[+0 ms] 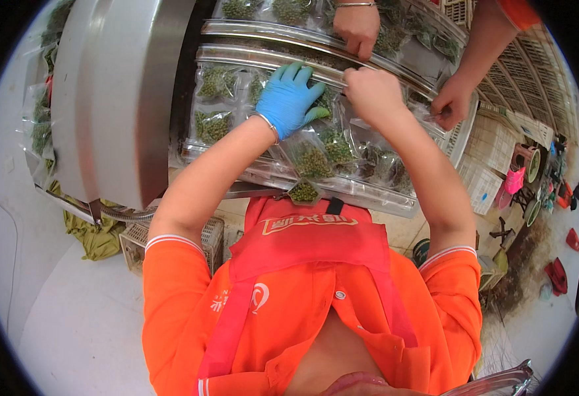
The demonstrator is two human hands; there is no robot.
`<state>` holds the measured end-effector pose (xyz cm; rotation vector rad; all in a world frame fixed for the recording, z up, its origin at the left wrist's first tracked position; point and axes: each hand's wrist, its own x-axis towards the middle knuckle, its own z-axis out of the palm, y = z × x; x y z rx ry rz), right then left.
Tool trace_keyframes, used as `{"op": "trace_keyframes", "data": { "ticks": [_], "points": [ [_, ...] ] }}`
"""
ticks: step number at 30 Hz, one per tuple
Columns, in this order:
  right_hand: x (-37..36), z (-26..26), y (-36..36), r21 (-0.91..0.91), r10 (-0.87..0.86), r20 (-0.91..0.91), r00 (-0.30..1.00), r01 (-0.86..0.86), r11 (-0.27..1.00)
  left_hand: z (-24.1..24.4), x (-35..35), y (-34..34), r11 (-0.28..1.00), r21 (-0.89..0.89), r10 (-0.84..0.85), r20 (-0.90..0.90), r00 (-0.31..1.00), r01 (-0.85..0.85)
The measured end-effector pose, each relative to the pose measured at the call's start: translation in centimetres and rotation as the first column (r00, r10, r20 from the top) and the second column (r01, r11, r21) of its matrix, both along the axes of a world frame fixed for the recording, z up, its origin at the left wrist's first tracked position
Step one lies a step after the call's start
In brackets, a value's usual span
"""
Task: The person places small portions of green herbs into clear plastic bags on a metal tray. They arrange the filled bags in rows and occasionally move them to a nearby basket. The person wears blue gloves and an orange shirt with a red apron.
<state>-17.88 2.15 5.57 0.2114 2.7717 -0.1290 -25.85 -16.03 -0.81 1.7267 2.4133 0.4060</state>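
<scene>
My left hand (289,101), in a blue glove with green fingertips, lies palm down with its fingers apart over clear bags of green peppercorns (213,126). Its fingertips reach the long metal sealing bar (260,55). My bare right hand (376,94) is curled at the same bar, farther right; whether its fingers pinch a bag edge is hidden. Between my forearms, another peppercorn bag (312,161) lies slanted across the bed's near rail. A smaller bag (304,192) hangs past that rail, close to my red apron (309,247).
Another person's hands (356,29) (450,101) work across the machine bed, close to my right hand. A large steel lid (111,99) stands at left. More bags (289,10) lie beyond the bar. Plastic crates (487,143) stand at right, another crate (136,245) below left.
</scene>
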Motion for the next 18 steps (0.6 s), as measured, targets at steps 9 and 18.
{"op": "trace_keyframes", "data": {
  "ticks": [9, 18],
  "points": [
    [5.2, 0.0, 0.6, -0.451, -0.261, 0.36, 0.896, 0.412, 0.792, 1.9, -2.2, -0.3, 0.969, -0.187, -0.154, 0.033, 0.987, 0.158],
    [11.0, 1.5, 1.4, -0.77, -0.584, 0.37, 0.723, 0.59, 0.242, 1.4, -1.9, -0.1, 0.982, -0.152, -0.107, 0.033, 0.994, 0.111]
  ]
}}
